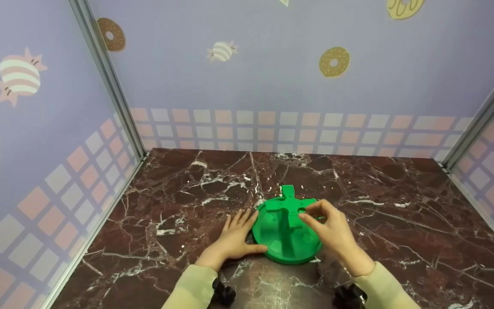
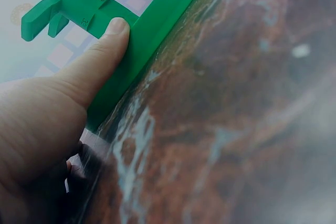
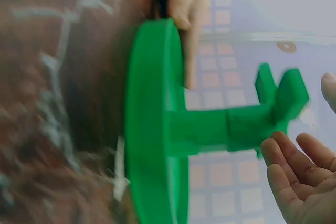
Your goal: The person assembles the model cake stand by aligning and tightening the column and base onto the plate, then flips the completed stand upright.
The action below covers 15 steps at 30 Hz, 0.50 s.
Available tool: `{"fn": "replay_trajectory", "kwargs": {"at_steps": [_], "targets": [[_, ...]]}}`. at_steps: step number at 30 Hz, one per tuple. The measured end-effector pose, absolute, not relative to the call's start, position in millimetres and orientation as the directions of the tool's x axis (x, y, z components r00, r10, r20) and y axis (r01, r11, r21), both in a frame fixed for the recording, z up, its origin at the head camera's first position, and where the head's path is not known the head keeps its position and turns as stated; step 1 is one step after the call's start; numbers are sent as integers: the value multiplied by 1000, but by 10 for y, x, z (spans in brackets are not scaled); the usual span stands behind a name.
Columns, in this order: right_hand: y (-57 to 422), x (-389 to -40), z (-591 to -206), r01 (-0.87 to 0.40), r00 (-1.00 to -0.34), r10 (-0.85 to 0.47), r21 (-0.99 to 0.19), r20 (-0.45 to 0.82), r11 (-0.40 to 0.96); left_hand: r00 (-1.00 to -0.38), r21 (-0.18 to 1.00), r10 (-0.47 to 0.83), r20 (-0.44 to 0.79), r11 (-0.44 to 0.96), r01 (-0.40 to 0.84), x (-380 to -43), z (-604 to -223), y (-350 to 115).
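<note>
A green plastic stand has a round, rimmed base (image 1: 268, 234), an upright post (image 3: 205, 130) and a cross-shaped top (image 1: 290, 205). Its base sits flat on the marbled table. My left hand (image 1: 235, 239) rests along the left side of the base, fingers spread and straight, the thumb (image 2: 107, 45) laid over the rim. At the right of the cross-shaped top is my right hand (image 1: 336, 229), thumb and index finger bent beside its arms. In the right wrist view the fingers (image 3: 294, 169) are loosely bent close to the post's upper end, with the thumb held apart from them.
The dark red marbled table (image 1: 405, 240) stretches around the stand. A lilac back wall (image 1: 268, 86) with tile and sweet patterns closes the far side, and similar panels stand left and right. Black wrist straps (image 1: 223, 294) sit below both sleeves.
</note>
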State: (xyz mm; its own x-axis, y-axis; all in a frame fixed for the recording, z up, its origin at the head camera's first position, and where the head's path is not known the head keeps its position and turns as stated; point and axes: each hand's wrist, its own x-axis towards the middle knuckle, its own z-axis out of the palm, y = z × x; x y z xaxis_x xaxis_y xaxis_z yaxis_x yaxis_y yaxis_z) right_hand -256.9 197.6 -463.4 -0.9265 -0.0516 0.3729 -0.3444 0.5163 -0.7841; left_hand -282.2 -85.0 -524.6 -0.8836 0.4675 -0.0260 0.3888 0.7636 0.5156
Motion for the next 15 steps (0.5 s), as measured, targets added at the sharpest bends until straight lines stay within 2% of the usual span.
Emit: {"fn": "replay_trajectory", "kwargs": {"at_steps": [8, 12, 15], "targets": [[2196, -2748, -4520, -367, -897, 48, -799, 440, 476, -883, 524, 469, -18, 757, 391, -2824, -5258, -853], [2271, -2861, -4557, -321, -933, 18, -853, 360, 411, -883, 524, 469, -13, 755, 393, -2828, -5262, -854], [2307, -2920, -4608, -265, -964, -46, -917, 263, 300, -882, 522, 471, -15, 756, 395, -2831, -5264, -854]]}}
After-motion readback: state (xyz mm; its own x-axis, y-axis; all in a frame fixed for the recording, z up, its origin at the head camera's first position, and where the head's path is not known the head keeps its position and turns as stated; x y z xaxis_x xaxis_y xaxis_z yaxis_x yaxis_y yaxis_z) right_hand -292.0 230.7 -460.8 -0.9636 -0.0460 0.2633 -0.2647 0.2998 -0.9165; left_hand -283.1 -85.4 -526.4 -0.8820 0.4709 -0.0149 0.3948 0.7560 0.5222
